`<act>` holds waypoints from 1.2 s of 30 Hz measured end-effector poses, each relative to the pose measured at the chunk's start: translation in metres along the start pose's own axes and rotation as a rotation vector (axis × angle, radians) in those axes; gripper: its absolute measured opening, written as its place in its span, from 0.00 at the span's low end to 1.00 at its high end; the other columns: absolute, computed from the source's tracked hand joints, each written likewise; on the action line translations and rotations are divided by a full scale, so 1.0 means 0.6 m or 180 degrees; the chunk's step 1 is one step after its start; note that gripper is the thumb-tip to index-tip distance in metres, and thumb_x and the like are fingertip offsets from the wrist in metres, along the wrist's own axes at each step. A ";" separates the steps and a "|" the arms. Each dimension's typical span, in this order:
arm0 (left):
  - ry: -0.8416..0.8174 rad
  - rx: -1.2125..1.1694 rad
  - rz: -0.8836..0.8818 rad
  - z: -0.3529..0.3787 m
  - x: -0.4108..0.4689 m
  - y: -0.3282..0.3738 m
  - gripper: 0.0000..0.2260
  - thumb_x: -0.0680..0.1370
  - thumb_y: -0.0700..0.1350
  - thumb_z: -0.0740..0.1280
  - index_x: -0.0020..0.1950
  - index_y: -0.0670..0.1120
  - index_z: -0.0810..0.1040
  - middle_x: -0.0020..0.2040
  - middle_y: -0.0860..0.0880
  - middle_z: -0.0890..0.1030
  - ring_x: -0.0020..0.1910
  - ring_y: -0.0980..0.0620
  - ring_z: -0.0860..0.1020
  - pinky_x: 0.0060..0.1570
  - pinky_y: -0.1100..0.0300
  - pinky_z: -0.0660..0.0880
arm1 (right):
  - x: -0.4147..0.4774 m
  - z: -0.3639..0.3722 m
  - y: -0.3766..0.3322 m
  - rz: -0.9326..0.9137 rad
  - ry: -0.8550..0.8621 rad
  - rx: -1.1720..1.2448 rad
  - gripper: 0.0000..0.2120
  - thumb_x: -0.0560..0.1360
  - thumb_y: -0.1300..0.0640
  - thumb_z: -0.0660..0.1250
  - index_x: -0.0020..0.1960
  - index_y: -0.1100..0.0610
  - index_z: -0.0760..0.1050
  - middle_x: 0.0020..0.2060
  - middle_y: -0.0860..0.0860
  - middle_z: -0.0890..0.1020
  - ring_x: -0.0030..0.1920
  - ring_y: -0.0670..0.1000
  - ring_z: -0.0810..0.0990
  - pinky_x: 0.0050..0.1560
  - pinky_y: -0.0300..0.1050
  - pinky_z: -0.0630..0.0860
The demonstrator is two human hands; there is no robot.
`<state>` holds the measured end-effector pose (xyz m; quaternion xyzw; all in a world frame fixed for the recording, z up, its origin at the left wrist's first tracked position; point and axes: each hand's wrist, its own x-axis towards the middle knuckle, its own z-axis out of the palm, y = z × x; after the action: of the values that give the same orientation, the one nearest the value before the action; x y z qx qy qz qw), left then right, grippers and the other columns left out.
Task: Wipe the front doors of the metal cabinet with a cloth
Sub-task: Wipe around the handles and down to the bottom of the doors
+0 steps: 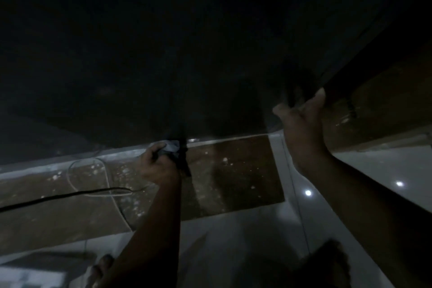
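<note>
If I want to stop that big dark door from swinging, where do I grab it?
Probably grab the cabinet door by its thin right edge, coming from the right, as the right hand does, fingers wrapped round it. Its face is flat, with nothing to hold; the left hand holds the cloth low against it.

I am watching through the single head-worn wide-angle camera: it is looking forward and steeply down, sitting close to the dark cabinet door (163, 54), taking in the left hand (156, 166), right hand (301, 121) and floor (233, 241).
</note>
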<state>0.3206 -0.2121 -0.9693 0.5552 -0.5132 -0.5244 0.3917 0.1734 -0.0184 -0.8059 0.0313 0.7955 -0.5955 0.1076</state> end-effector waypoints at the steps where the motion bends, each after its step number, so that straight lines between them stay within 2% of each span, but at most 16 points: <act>1: 0.0099 -0.0112 0.0066 -0.013 0.013 0.008 0.13 0.65 0.22 0.67 0.42 0.36 0.81 0.45 0.27 0.79 0.47 0.27 0.78 0.50 0.30 0.74 | -0.009 0.012 0.000 0.0017 0.0045 0.0030 0.49 0.75 0.60 0.71 0.81 0.47 0.39 0.79 0.50 0.56 0.72 0.47 0.64 0.68 0.47 0.69; 4: 0.0257 -0.0657 -0.0063 -0.050 0.049 0.037 0.14 0.68 0.22 0.67 0.41 0.40 0.78 0.45 0.29 0.79 0.46 0.30 0.79 0.52 0.31 0.75 | -0.032 0.048 -0.008 0.0228 -0.0082 0.0261 0.56 0.70 0.54 0.71 0.80 0.48 0.31 0.81 0.53 0.48 0.78 0.55 0.57 0.75 0.56 0.62; 6: 0.0555 -0.0860 -0.0215 -0.067 0.070 0.059 0.13 0.70 0.22 0.66 0.42 0.39 0.77 0.43 0.37 0.80 0.43 0.40 0.80 0.49 0.38 0.76 | -0.049 0.071 -0.008 0.0296 -0.0176 0.0307 0.57 0.68 0.51 0.71 0.80 0.49 0.31 0.81 0.54 0.50 0.76 0.54 0.60 0.68 0.41 0.65; 8: 0.0733 -0.0951 -0.0312 -0.088 0.086 0.070 0.09 0.72 0.22 0.64 0.48 0.32 0.76 0.45 0.36 0.78 0.44 0.40 0.77 0.47 0.38 0.74 | -0.068 0.095 -0.007 0.0320 -0.0322 0.0339 0.55 0.71 0.53 0.72 0.80 0.47 0.33 0.80 0.51 0.51 0.70 0.46 0.64 0.53 0.29 0.60; 9: 0.0654 -0.0907 -0.0371 -0.097 0.093 0.072 0.09 0.74 0.24 0.63 0.50 0.33 0.76 0.46 0.37 0.77 0.44 0.39 0.76 0.48 0.38 0.73 | -0.077 0.106 -0.006 0.0352 -0.0444 0.0404 0.55 0.71 0.53 0.72 0.80 0.45 0.33 0.80 0.49 0.51 0.66 0.41 0.64 0.52 0.29 0.59; 12: 0.0417 -0.0408 -0.0944 -0.094 0.071 0.096 0.11 0.79 0.36 0.62 0.46 0.54 0.73 0.44 0.50 0.75 0.43 0.48 0.75 0.54 0.43 0.74 | -0.092 0.129 -0.012 0.0495 -0.0626 0.0549 0.58 0.65 0.51 0.71 0.79 0.43 0.33 0.80 0.49 0.51 0.69 0.45 0.62 0.63 0.43 0.62; 15: 0.0793 -0.1176 -0.0902 -0.057 0.037 0.152 0.10 0.76 0.28 0.64 0.47 0.43 0.74 0.49 0.36 0.77 0.49 0.39 0.75 0.53 0.38 0.75 | -0.094 0.140 -0.026 0.0584 -0.0623 0.0491 0.59 0.63 0.50 0.71 0.79 0.46 0.31 0.81 0.52 0.50 0.75 0.54 0.60 0.73 0.52 0.62; 17: 0.0933 -0.1480 -0.0960 -0.041 0.014 0.186 0.12 0.74 0.26 0.67 0.44 0.44 0.74 0.50 0.35 0.79 0.49 0.42 0.79 0.51 0.41 0.79 | -0.094 0.142 -0.033 0.0660 -0.0647 0.0473 0.61 0.62 0.51 0.71 0.79 0.47 0.29 0.81 0.52 0.49 0.77 0.56 0.58 0.76 0.55 0.60; 18: 0.0882 -0.1620 -0.0916 -0.034 0.003 0.199 0.13 0.74 0.26 0.67 0.43 0.44 0.75 0.47 0.39 0.80 0.46 0.47 0.81 0.46 0.49 0.81 | -0.094 0.143 -0.037 0.0695 -0.0648 0.0469 0.62 0.62 0.51 0.71 0.79 0.48 0.29 0.80 0.52 0.50 0.77 0.56 0.59 0.76 0.56 0.60; 20: 0.0717 -0.1754 -0.0719 -0.027 -0.020 0.227 0.14 0.73 0.25 0.67 0.41 0.45 0.75 0.41 0.46 0.80 0.40 0.57 0.81 0.40 0.60 0.79 | -0.096 0.145 -0.045 0.0758 -0.0636 0.0489 0.62 0.60 0.51 0.71 0.79 0.48 0.30 0.80 0.53 0.54 0.75 0.56 0.61 0.75 0.58 0.61; 25: 0.0276 -0.1497 0.0151 0.003 -0.082 0.271 0.08 0.73 0.32 0.72 0.45 0.42 0.78 0.46 0.42 0.80 0.47 0.56 0.80 0.47 0.63 0.78 | -0.124 0.155 -0.057 0.0894 -0.0841 0.0728 0.61 0.58 0.42 0.73 0.81 0.47 0.41 0.78 0.56 0.61 0.74 0.59 0.66 0.73 0.65 0.64; 27: 0.0131 -0.1157 0.0555 0.005 -0.097 0.262 0.10 0.73 0.37 0.73 0.48 0.50 0.78 0.50 0.45 0.78 0.49 0.59 0.79 0.48 0.67 0.76 | -0.135 0.153 -0.063 0.0912 -0.0877 0.0811 0.57 0.58 0.39 0.72 0.81 0.47 0.49 0.76 0.56 0.66 0.71 0.59 0.69 0.70 0.67 0.67; 29: -0.0024 -0.0610 0.0920 0.003 -0.101 0.238 0.18 0.73 0.38 0.72 0.50 0.62 0.76 0.53 0.55 0.75 0.53 0.63 0.76 0.50 0.70 0.74 | -0.141 0.145 -0.062 0.0889 -0.0681 0.0853 0.49 0.64 0.41 0.71 0.80 0.45 0.52 0.75 0.53 0.67 0.71 0.55 0.69 0.70 0.65 0.67; 31: -0.0148 -0.0207 0.0933 0.001 -0.097 0.207 0.24 0.72 0.36 0.72 0.50 0.66 0.74 0.56 0.61 0.74 0.58 0.62 0.75 0.57 0.63 0.75 | -0.138 0.130 -0.059 0.0912 -0.0449 0.0938 0.39 0.74 0.46 0.67 0.80 0.44 0.52 0.76 0.52 0.66 0.72 0.55 0.68 0.72 0.63 0.65; 33: -0.0167 -0.0225 0.0621 0.006 -0.091 0.180 0.22 0.71 0.35 0.71 0.49 0.63 0.74 0.57 0.57 0.75 0.59 0.58 0.76 0.59 0.53 0.76 | -0.124 0.111 -0.069 0.1020 -0.0296 0.1192 0.33 0.79 0.48 0.63 0.80 0.43 0.53 0.76 0.53 0.66 0.73 0.56 0.67 0.73 0.63 0.63; 36: -0.0183 -0.0379 0.0129 0.015 -0.078 0.145 0.15 0.71 0.37 0.69 0.49 0.57 0.75 0.55 0.57 0.75 0.56 0.56 0.77 0.55 0.54 0.78 | -0.097 0.084 -0.093 0.1236 -0.0338 0.1617 0.37 0.76 0.36 0.62 0.80 0.44 0.54 0.77 0.56 0.63 0.76 0.57 0.64 0.75 0.60 0.61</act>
<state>0.3018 -0.1798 -0.8777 0.5051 -0.5033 -0.5617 0.4196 0.2270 -0.0781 -0.7551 0.1771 0.5938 -0.7442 0.2493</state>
